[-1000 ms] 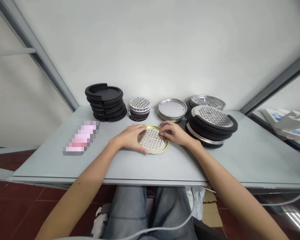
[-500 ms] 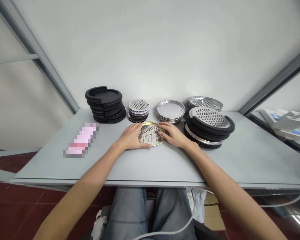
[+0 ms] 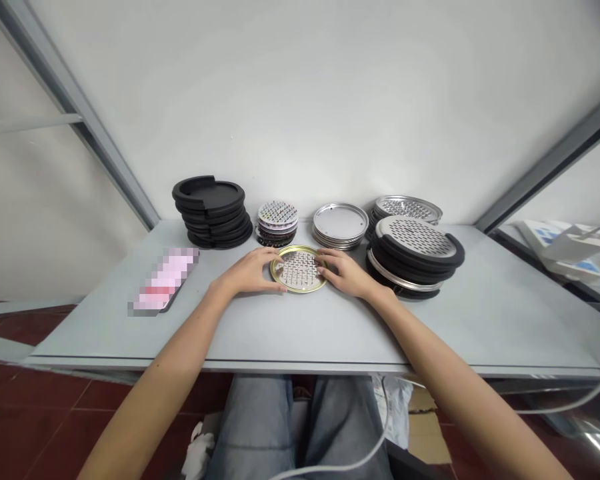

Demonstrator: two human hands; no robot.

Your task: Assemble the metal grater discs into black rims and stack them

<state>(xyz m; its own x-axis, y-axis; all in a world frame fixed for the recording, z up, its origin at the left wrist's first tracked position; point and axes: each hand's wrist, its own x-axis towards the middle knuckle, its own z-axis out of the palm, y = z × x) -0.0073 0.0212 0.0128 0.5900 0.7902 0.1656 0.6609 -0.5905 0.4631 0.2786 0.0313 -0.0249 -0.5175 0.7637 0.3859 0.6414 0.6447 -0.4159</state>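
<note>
A round metal disc with a gold rim and a grater-like pattern of slots lies on the table in front of me. My left hand curves about its left side, fingers and thumb spread apart at the rim. On the other side, my right hand has its bent fingers on the right edge of the disc. Just behind it stand a stack of small patterned discs and a stack of plain silver lids.
Black ring-shaped holders are piled at the back left. To the right, slotted discs in black holders stand before more silver grater discs. A phone with a blurred screen lies on the left of the grey table.
My left hand has slid a little left and loosened, baring more of the disc's gold rim. My right hand stays at the right edge. The disc remains nearly in place.
</note>
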